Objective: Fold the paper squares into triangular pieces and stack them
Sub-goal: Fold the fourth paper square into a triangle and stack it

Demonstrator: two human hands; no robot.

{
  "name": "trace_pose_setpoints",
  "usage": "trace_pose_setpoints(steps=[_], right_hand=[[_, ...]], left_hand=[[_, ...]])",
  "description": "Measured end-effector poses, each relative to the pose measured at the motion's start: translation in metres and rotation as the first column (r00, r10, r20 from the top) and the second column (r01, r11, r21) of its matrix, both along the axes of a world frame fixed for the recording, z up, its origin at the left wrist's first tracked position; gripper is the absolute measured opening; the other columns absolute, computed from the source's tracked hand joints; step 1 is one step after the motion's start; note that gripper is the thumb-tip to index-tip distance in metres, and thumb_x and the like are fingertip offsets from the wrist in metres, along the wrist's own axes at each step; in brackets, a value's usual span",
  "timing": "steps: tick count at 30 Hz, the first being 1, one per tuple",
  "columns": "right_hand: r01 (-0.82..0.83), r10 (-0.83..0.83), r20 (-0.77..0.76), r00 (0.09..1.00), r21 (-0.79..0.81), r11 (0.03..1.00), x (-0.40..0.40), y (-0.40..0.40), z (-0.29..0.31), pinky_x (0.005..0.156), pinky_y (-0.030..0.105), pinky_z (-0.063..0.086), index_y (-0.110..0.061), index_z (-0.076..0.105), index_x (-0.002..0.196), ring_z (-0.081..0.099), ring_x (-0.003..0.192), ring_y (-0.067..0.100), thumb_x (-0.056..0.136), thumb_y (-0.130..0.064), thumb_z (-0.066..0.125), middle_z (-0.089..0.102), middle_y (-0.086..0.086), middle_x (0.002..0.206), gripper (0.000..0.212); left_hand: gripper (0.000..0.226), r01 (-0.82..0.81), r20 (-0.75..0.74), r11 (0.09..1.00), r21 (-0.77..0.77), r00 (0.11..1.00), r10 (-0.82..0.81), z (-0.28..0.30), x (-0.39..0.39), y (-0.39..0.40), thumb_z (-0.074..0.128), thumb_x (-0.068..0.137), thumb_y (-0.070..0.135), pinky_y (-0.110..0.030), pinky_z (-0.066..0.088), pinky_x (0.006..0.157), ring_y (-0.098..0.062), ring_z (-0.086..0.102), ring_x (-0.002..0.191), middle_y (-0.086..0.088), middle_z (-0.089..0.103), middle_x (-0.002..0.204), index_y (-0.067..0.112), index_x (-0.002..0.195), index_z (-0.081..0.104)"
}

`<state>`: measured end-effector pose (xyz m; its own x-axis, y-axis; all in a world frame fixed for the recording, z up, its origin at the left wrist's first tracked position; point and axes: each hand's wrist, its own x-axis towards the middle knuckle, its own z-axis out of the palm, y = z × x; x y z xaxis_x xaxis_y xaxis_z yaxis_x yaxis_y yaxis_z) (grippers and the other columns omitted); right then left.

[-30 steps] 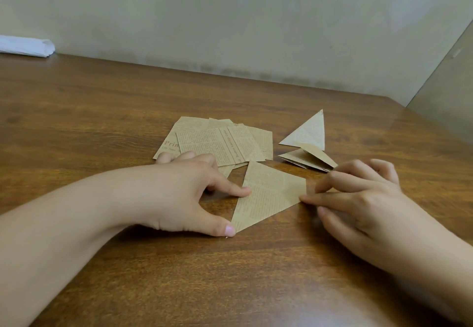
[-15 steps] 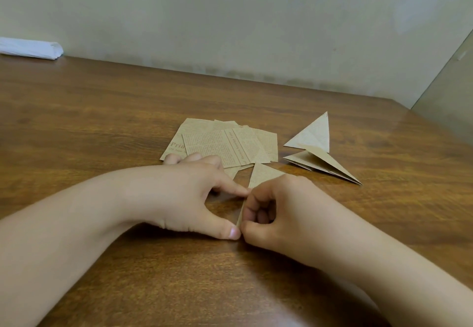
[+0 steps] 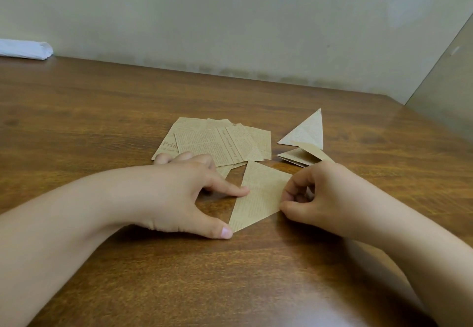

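A folded brown newsprint triangle (image 3: 258, 196) lies flat on the wooden table (image 3: 102, 121) between my hands. My left hand (image 3: 184, 193) pins its left edge with the index fingertip and the thumb at the lower corner. My right hand (image 3: 314, 198), fingers curled, pinches the triangle's right corner. Behind the triangle lies a loose pile of unfolded paper squares (image 3: 217, 139). To the right of the pile sit the folded triangles (image 3: 304, 137), one leaning up over the others.
A white folded cloth or paper (image 3: 24, 49) lies at the far left table edge by the wall. The wall runs along the back, and a side panel (image 3: 445, 91) closes the right corner.
My right hand slid from the triangle's left edge, next to my left thumb, back to its right corner, uncovering the triangle. My left hand stayed in place.
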<state>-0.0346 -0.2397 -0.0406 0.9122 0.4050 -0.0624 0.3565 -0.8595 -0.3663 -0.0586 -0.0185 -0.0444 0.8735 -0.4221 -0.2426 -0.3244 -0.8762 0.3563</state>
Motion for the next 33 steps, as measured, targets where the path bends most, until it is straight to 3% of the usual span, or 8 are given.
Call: trace_pose_setpoints(steps=[5, 13, 16, 19, 23, 26, 30, 33], right_hand=[[0.085, -0.086, -0.015, 0.996, -0.037, 0.996, 0.008, -0.011, 0.005, 0.062, 0.017, 0.031, -0.027, 0.069, 0.068, 0.053, 0.063, 0.003, 0.077, -0.036, 0.066, 0.063, -0.013, 0.062, 0.013], [0.115, -0.111, 0.043, 0.993, -0.099, 0.988, 0.012, -0.022, 0.011, 0.074, 0.021, 0.035, -0.029, 0.069, 0.071, 0.054, 0.069, 0.005, 0.081, -0.032, 0.067, 0.064, -0.012, 0.069, 0.011], [0.005, -0.005, 0.183, 0.983, -0.003, 1.000, 0.006, -0.028, 0.008, 0.066, 0.013, 0.041, -0.033, 0.067, 0.074, 0.055, 0.077, 0.001, 0.078, -0.032, 0.072, 0.063, -0.013, 0.074, 0.006], [-0.240, 0.211, 0.244, 0.947, 0.094, 0.966, -0.004, -0.022, 0.001, 0.075, 0.007, 0.040, -0.035, 0.069, 0.089, 0.056, 0.091, -0.004, 0.081, -0.034, 0.070, 0.062, -0.017, 0.090, 0.008], [-0.505, 0.492, 0.197, 0.848, 0.014, 0.863, -0.026, -0.005, -0.014, 0.095, 0.014, 0.040, -0.031, 0.066, 0.116, 0.051, 0.111, -0.003, 0.088, -0.038, 0.052, 0.057, -0.019, 0.116, 0.031], [-0.542, 0.535, 0.217, 0.817, -0.028, 0.840, -0.038, 0.002, -0.022, 0.091, 0.019, 0.044, -0.029, 0.063, 0.123, 0.051, 0.109, 0.000, 0.091, -0.034, 0.048, 0.055, -0.017, 0.118, 0.035], [-0.559, 0.557, 0.272, 0.785, -0.076, 0.825, -0.038, -0.001, -0.024, 0.084, 0.025, 0.049, -0.026, 0.063, 0.124, 0.054, 0.103, 0.005, 0.090, -0.030, 0.048, 0.057, -0.010, 0.114, 0.037], [-0.515, 0.518, 0.277, 0.809, -0.089, 0.853, -0.035, -0.010, -0.021, 0.084, 0.021, 0.047, -0.029, 0.062, 0.125, 0.054, 0.100, 0.003, 0.091, -0.033, 0.045, 0.056, -0.011, 0.110, 0.038]], left_hand=[[0.055, -0.016, -0.027, 1.000, 0.010, 0.999, 0.016, 0.000, 0.000, -0.001, 0.053, 0.073, 0.071, -0.010, 0.020, 0.078, 0.003, 0.023, 0.100, 0.026, 0.031, 0.104, 0.076, 0.119, 0.024], [0.055, -0.015, -0.029, 1.000, -0.004, 0.999, 0.015, -0.001, 0.000, 0.001, 0.053, 0.071, 0.072, -0.012, 0.021, 0.079, 0.004, 0.024, 0.100, 0.027, 0.032, 0.102, 0.077, 0.118, 0.024], [0.053, -0.012, -0.023, 1.000, -0.004, 1.000, 0.011, -0.001, 0.001, 0.001, 0.053, 0.071, 0.072, -0.009, 0.019, 0.078, 0.005, 0.024, 0.098, 0.027, 0.033, 0.103, 0.078, 0.116, 0.026], [0.055, -0.008, -0.019, 1.000, 0.002, 1.000, 0.008, 0.000, 0.001, 0.001, 0.053, 0.071, 0.073, -0.009, 0.018, 0.076, 0.004, 0.026, 0.101, 0.027, 0.034, 0.105, 0.078, 0.117, 0.025], [0.057, 0.004, -0.008, 1.000, -0.007, 1.000, -0.004, -0.001, 0.002, 0.001, 0.053, 0.072, 0.072, -0.015, 0.021, 0.081, 0.010, 0.024, 0.098, 0.025, 0.034, 0.102, 0.076, 0.120, 0.025], [0.058, 0.008, -0.003, 1.000, 0.000, 1.000, -0.008, -0.002, 0.002, 0.002, 0.053, 0.072, 0.073, -0.019, 0.021, 0.084, 0.009, 0.024, 0.097, 0.024, 0.034, 0.101, 0.076, 0.122, 0.024], [0.056, 0.003, -0.003, 1.000, -0.002, 1.000, -0.003, -0.001, 0.001, 0.002, 0.053, 0.073, 0.071, -0.011, 0.019, 0.079, 0.009, 0.024, 0.093, 0.025, 0.033, 0.103, 0.076, 0.121, 0.024], [0.056, 0.000, -0.007, 1.000, -0.001, 1.000, 0.000, -0.001, 0.001, 0.002, 0.054, 0.074, 0.070, -0.016, 0.021, 0.080, 0.007, 0.025, 0.095, 0.024, 0.034, 0.104, 0.075, 0.121, 0.025]])
